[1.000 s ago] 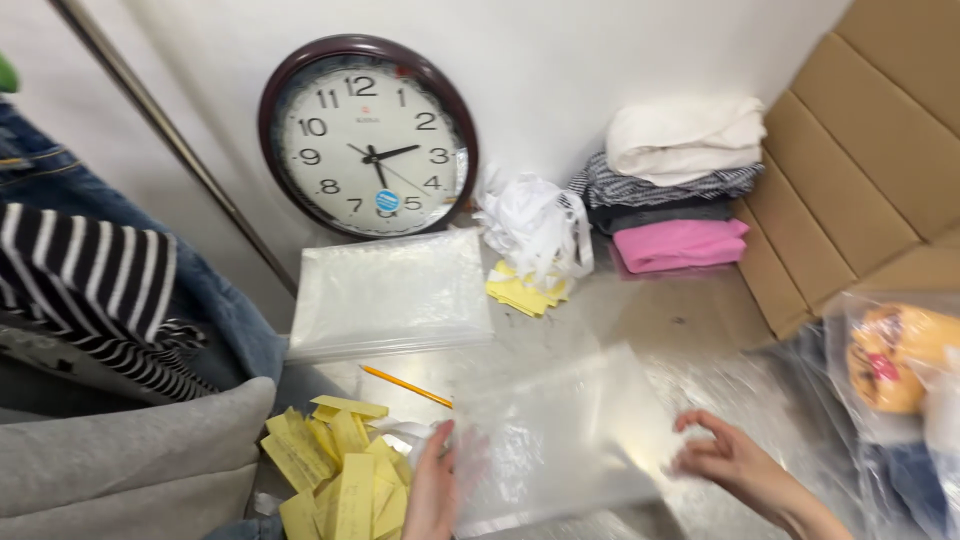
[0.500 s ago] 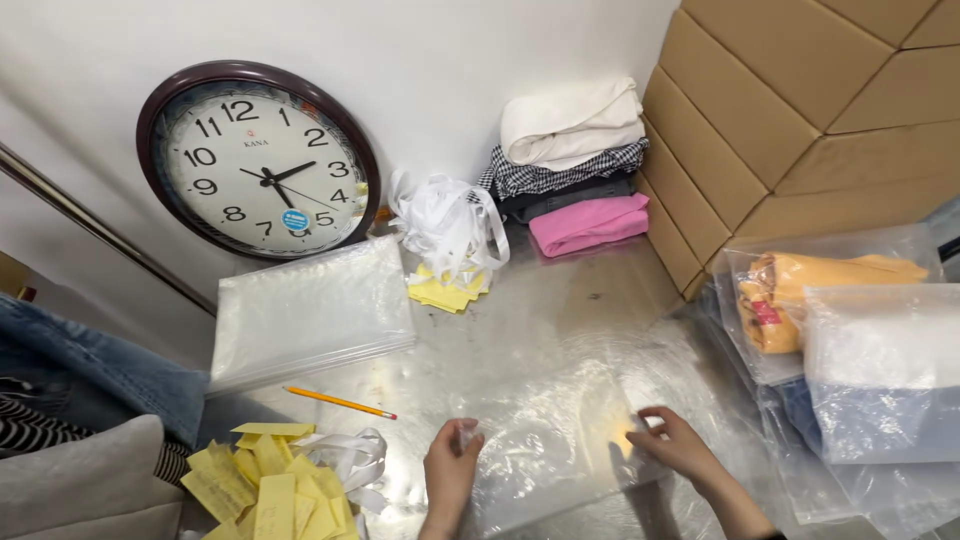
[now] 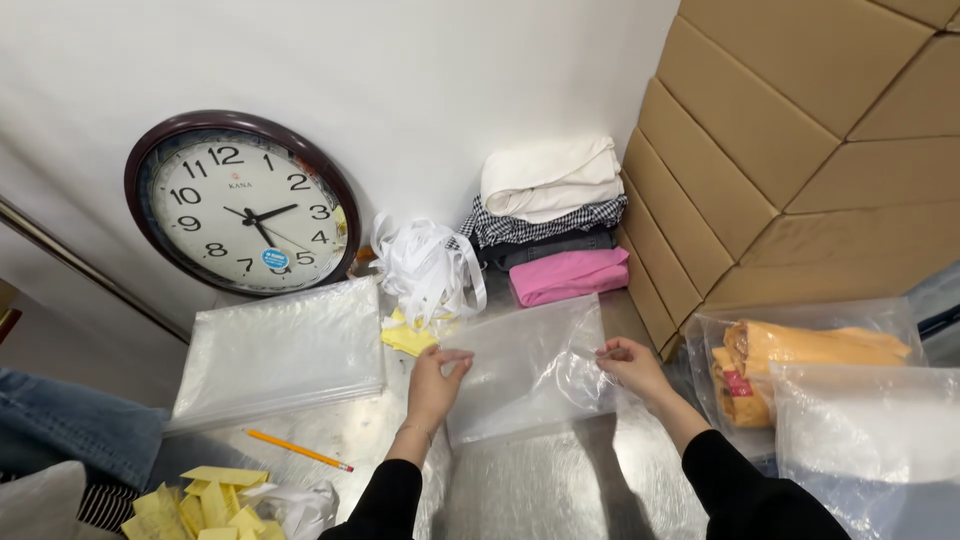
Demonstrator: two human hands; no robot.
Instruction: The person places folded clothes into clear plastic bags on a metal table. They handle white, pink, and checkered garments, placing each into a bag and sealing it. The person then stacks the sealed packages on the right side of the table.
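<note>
- Since the earlier frame both hands have risen from the near edge toward the middle of the bench [image 3: 520,490], and the clear plastic bag [image 3: 530,375] is now lifted and spread between them.
- The left hand [image 3: 435,385] has its grip pinched closed on the bag's left upper corner; the right hand [image 3: 630,365] pinches the right upper edge, fingers closed on the film.
- The bag sits mid-bench, its lower edge touching the metal surface.
- Just beyond the left hand lie yellow slips [image 3: 408,338] under a tangle of white strips [image 3: 425,265].
- Far left, a wall clock [image 3: 240,205] leans on the wall; a stack of flat clear bags [image 3: 275,350] lies before it, an orange pencil [image 3: 298,451] nearer.
- Behind the bag: folded clothes [image 3: 555,220], pink at the bottom.
- Right: cardboard boxes [image 3: 800,150] and bagged orange goods [image 3: 800,350].
</note>
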